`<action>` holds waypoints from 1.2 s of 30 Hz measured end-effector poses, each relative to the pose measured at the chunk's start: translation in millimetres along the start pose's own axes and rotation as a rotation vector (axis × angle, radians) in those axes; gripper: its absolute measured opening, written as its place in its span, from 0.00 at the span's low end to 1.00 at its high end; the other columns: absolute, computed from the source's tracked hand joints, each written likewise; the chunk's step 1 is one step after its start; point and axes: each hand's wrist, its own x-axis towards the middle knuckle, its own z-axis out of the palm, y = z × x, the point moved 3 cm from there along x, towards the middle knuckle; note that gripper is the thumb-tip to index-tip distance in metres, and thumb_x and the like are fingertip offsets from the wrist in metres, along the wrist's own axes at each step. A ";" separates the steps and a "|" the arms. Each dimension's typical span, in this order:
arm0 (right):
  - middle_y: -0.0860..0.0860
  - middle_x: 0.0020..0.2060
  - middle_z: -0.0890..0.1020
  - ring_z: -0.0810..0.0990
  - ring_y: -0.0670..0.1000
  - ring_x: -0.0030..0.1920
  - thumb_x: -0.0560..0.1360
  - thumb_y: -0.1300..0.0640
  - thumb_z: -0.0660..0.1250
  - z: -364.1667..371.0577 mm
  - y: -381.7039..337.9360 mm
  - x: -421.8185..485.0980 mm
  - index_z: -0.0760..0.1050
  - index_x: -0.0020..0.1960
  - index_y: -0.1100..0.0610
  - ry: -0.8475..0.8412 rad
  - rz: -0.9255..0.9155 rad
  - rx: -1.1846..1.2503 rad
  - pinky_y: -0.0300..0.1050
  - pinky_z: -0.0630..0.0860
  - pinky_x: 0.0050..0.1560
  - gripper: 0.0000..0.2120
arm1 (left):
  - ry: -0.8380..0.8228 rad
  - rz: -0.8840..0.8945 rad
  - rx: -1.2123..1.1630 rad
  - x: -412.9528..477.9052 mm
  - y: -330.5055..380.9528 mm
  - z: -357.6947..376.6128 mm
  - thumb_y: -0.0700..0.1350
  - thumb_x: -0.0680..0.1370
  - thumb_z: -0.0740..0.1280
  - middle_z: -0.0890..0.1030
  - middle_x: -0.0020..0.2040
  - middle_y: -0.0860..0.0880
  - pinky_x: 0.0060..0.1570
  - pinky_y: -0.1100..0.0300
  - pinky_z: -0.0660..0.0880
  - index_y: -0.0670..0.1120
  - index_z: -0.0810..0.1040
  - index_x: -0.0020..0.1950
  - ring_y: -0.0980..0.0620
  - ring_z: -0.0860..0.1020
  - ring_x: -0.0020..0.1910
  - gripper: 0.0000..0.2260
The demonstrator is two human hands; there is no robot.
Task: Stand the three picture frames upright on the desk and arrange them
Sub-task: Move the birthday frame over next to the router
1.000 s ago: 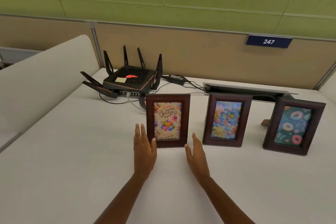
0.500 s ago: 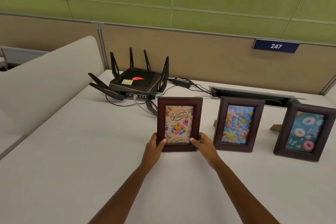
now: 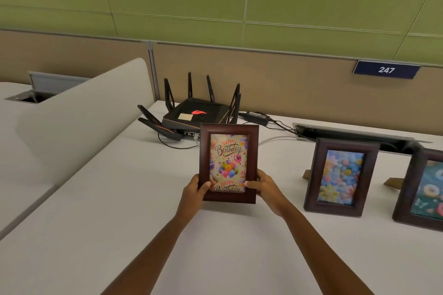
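The dark wooden birthday frame (image 3: 229, 163), with balloons and "Happy Birthday" on its picture, is held upright near the middle of the white desk (image 3: 96, 223). My left hand (image 3: 195, 190) grips its lower left corner and my right hand (image 3: 263, 189) grips its lower right corner, thumbs on the front. Whether its base touches the desk I cannot tell. The flower frame (image 3: 340, 177) stands upright to the right on its back prop. At the right edge the doughnut frame (image 3: 424, 189) also stands, partly cut off by the view.
A black router (image 3: 199, 112) with several antennas sits behind the birthday frame, with cables and a power brick (image 3: 256, 116) running to a cable slot (image 3: 354, 133) along the back partition. A rounded white divider (image 3: 79, 115) rises at the left.
Both hands, flat on the desk in front of the birthday frame a second ago, closed on its lower corners and now hold it; the view has shifted left and closer.
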 end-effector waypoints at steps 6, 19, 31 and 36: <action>0.58 0.57 0.78 0.77 0.60 0.58 0.69 0.73 0.60 43.7 -10.7 24.5 0.69 0.60 0.57 -0.062 -0.017 0.097 0.58 0.73 0.62 0.22 | 0.008 0.058 0.085 3.9 -9.6 -42.2 0.42 0.79 0.59 0.77 0.60 0.40 0.50 0.60 0.75 0.38 0.68 0.64 0.52 0.75 0.53 0.15; 0.56 0.57 0.78 0.76 0.56 0.58 0.66 0.75 0.60 153.0 -61.7 90.9 0.71 0.60 0.57 -0.233 -0.058 0.012 0.48 0.75 0.55 0.25 | 0.285 0.019 0.028 34.6 -35.7 -142.5 0.38 0.78 0.60 0.77 0.60 0.38 0.51 0.58 0.72 0.36 0.69 0.64 0.48 0.74 0.53 0.14; 0.61 0.61 0.77 0.75 0.60 0.61 0.66 0.75 0.62 220.4 -80.1 188.2 0.70 0.62 0.63 -0.301 0.013 -0.035 0.54 0.73 0.61 0.25 | 0.424 -0.060 -0.053 97.3 -71.9 -197.6 0.39 0.79 0.60 0.77 0.61 0.37 0.51 0.57 0.72 0.36 0.69 0.64 0.49 0.74 0.54 0.14; 0.60 0.61 0.77 0.75 0.60 0.61 0.67 0.75 0.62 238.6 -74.9 218.1 0.70 0.61 0.61 -0.357 0.031 -0.056 0.52 0.73 0.60 0.24 | 0.453 -0.088 -0.024 114.3 -90.2 -211.2 0.39 0.78 0.60 0.77 0.60 0.37 0.50 0.58 0.72 0.36 0.69 0.63 0.49 0.74 0.53 0.14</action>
